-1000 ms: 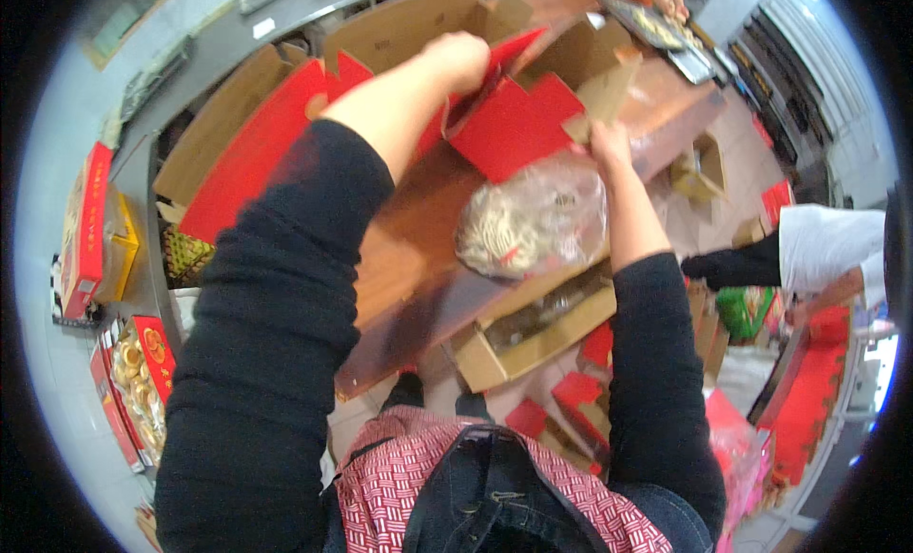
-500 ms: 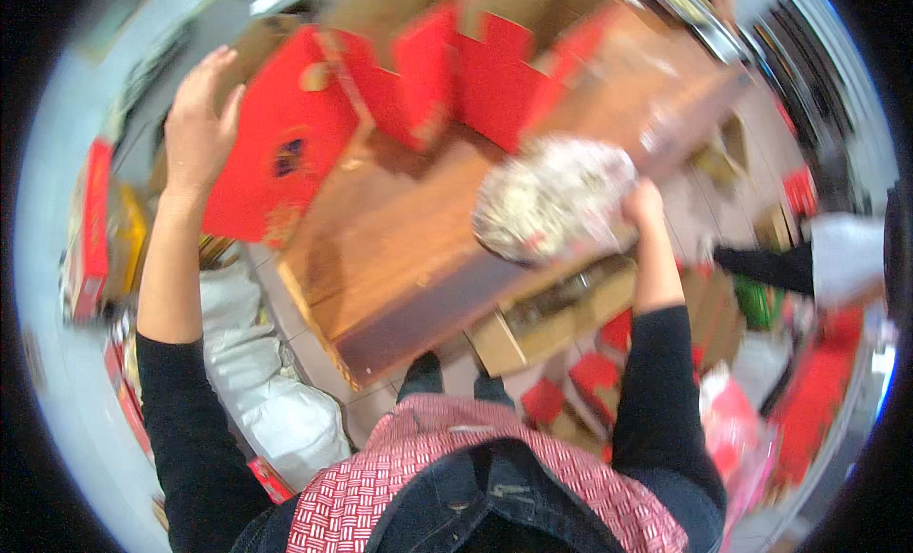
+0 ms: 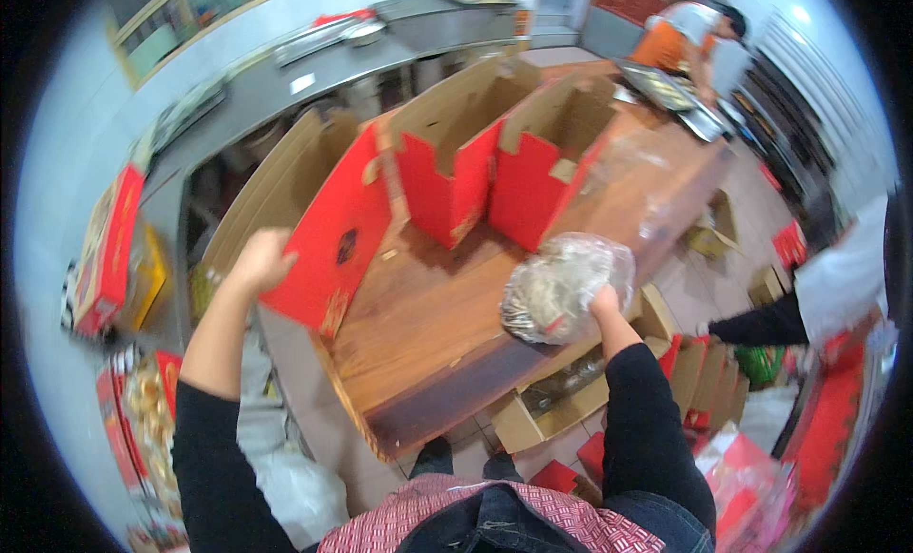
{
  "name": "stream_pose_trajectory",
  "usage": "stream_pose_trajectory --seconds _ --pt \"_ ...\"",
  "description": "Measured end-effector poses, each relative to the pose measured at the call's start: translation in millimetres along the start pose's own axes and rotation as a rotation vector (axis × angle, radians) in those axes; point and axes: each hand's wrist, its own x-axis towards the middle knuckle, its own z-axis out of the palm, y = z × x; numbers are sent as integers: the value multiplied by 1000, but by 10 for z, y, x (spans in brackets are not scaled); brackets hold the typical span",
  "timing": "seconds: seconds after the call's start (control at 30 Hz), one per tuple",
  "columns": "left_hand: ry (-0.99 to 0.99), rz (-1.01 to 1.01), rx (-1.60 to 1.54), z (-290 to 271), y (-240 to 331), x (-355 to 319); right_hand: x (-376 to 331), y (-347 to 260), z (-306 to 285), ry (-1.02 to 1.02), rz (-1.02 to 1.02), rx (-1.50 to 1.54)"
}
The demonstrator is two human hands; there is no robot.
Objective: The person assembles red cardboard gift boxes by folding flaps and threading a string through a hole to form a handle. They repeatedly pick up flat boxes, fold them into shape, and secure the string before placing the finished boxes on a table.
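My left hand (image 3: 262, 262) is closed at the left edge of a red cardboard box (image 3: 335, 232); its fingertips are partly hidden there. This box stands open-topped at the left end of a brown wooden table (image 3: 433, 315), its inside plain brown. In my right hand (image 3: 605, 303) is a clear plastic bag (image 3: 563, 285) with a pale, lumpy filling I cannot make out, held above the table's near edge. Two more open red boxes stand farther along: a middle one (image 3: 439, 177) and a right one (image 3: 537, 187).
An open brown carton (image 3: 561, 401) sits on the floor by the table's near side. At the far end a person (image 3: 673, 41) bends over trays (image 3: 658, 85). Another person's white garment (image 3: 842, 268) shows at right. White sacks (image 3: 300, 486) lie at lower left.
My left hand has come down from its raised, spread pose to the left box's edge and closed. The bag in my right hand sits slightly lower and farther right as the view has shifted.
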Motion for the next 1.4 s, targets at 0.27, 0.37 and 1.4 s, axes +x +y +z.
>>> stream_pose_trajectory --seconds 0.27,0.37,1.4 --pt "-55 76 -379 -222 1001 -1245 -486 -319 -2064 460 -93 577" --pt "-200 105 -314 -152 1281 -1688 -1039 -775 -2958 242 -223 1118" --pt "-903 250 -1447 527 3753 -2099 -3984 -884 -2331 133 -12 1750"
